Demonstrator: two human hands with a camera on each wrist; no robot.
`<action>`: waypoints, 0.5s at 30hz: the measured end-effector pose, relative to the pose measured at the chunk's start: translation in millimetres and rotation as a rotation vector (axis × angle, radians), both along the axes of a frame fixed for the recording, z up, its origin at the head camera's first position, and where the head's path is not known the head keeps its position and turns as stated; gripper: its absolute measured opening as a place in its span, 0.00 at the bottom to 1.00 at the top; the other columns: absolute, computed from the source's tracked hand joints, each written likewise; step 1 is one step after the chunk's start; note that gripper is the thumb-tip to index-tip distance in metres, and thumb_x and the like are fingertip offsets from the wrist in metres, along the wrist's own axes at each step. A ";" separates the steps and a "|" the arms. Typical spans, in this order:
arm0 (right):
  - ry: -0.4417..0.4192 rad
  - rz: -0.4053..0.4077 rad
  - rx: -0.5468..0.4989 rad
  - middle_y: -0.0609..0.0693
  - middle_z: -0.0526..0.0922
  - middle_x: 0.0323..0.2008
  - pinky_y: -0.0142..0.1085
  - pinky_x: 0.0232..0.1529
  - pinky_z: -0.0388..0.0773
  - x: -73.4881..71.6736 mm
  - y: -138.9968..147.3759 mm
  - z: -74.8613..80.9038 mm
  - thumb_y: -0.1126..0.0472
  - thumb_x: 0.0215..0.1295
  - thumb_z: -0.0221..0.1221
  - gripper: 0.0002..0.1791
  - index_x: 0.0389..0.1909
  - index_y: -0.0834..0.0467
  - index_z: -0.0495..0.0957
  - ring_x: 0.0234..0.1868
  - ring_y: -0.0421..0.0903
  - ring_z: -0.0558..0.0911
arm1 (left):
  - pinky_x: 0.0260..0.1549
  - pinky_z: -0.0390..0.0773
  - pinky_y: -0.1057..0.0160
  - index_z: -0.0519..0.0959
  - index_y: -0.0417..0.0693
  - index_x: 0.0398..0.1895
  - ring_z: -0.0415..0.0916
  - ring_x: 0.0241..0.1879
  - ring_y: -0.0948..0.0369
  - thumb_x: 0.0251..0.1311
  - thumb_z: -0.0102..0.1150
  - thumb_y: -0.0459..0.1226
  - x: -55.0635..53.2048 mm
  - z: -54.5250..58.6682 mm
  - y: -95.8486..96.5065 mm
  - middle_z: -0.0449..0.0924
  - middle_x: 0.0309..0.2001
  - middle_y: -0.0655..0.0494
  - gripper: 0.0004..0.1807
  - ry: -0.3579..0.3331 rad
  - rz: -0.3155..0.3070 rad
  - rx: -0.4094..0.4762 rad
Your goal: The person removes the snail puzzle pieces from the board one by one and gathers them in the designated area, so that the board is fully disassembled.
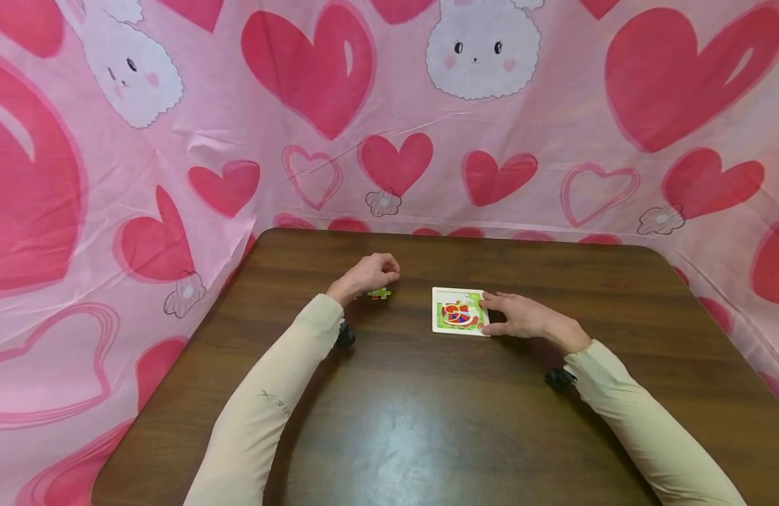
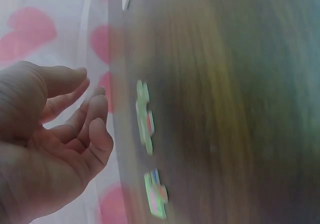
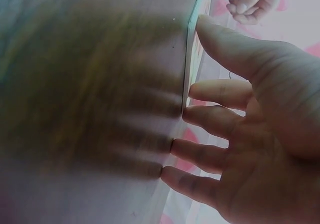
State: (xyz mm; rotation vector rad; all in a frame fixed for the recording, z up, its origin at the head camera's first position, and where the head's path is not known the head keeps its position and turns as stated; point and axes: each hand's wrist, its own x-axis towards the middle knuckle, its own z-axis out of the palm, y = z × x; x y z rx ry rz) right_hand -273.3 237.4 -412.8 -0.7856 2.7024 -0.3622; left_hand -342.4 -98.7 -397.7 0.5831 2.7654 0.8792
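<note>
A small square jigsaw puzzle board with a white border lies on the table, its green, red and blue picture partly filled in. My right hand rests at the board's right edge. Its thumb and spread, fairly straight fingers touch the edge and the tabletop. Above the table, to the left of the board, is my left hand, fingers loosely bent and nothing visible between them. Just beneath it lie a green puzzle piece and a second piece with pink and blue on it, partly hidden by the hand in the head view.
The dark wooden table has rounded far corners. A pink cloth with hearts and rabbit faces hangs behind it and on both sides. Black wrist cameras are strapped below both sleeves.
</note>
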 end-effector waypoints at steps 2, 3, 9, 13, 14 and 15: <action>-0.005 0.002 -0.003 0.63 0.59 0.74 0.62 0.68 0.59 -0.3 0.1 0.8 0.45 0.63 0.63 0.38 0.68 0.62 0.67 0.72 0.67 0.60 | 0.42 0.76 0.63 0.79 0.47 0.44 0.76 0.38 0.60 0.67 0.57 0.39 1.7 0.5 5.2 0.83 0.42 0.52 0.08 0.001 -0.012 0.002; -0.008 0.004 -0.004 0.63 0.59 0.74 0.62 0.68 0.59 -0.5 0.3 1.0 0.45 0.63 0.63 0.39 0.69 0.62 0.67 0.72 0.67 0.60 | 0.41 0.76 0.63 0.79 0.47 0.44 0.76 0.37 0.60 0.67 0.58 0.39 2.7 0.9 7.7 0.83 0.41 0.52 0.08 0.000 -0.016 0.004; -0.016 -0.002 -0.009 0.63 0.59 0.74 0.62 0.68 0.59 -2.6 2.2 0.0 0.42 0.62 0.63 0.40 0.69 0.61 0.66 0.73 0.66 0.60 | 0.35 0.74 0.65 0.78 0.47 0.45 0.76 0.33 0.60 0.66 0.58 0.39 7.6 1.5 24.8 0.83 0.39 0.52 0.08 -0.005 -0.025 0.031; -0.010 0.005 -0.004 0.63 0.59 0.73 0.62 0.68 0.60 -2.7 2.7 -0.1 0.42 0.62 0.63 0.40 0.69 0.61 0.67 0.72 0.66 0.60 | 0.32 0.73 0.66 0.76 0.47 0.50 0.76 0.32 0.60 0.66 0.59 0.41 11.5 -0.7 39.0 0.83 0.37 0.50 0.13 -0.023 -0.048 0.062; -0.010 0.005 -0.002 0.63 0.59 0.73 0.61 0.67 0.60 -2.7 2.6 0.0 0.43 0.62 0.63 0.40 0.69 0.61 0.67 0.72 0.66 0.61 | 0.32 0.73 0.65 0.75 0.47 0.52 0.77 0.31 0.59 0.66 0.59 0.41 12.4 -1.7 43.0 0.83 0.36 0.50 0.14 -0.028 -0.058 0.071; -0.011 0.004 -0.001 0.63 0.59 0.73 0.62 0.67 0.60 -2.6 2.7 0.4 0.43 0.62 0.63 0.40 0.69 0.61 0.67 0.72 0.66 0.61 | 0.32 0.74 0.65 0.74 0.47 0.53 0.77 0.31 0.59 0.66 0.59 0.41 13.2 -2.8 47.0 0.83 0.36 0.49 0.15 -0.035 -0.065 0.077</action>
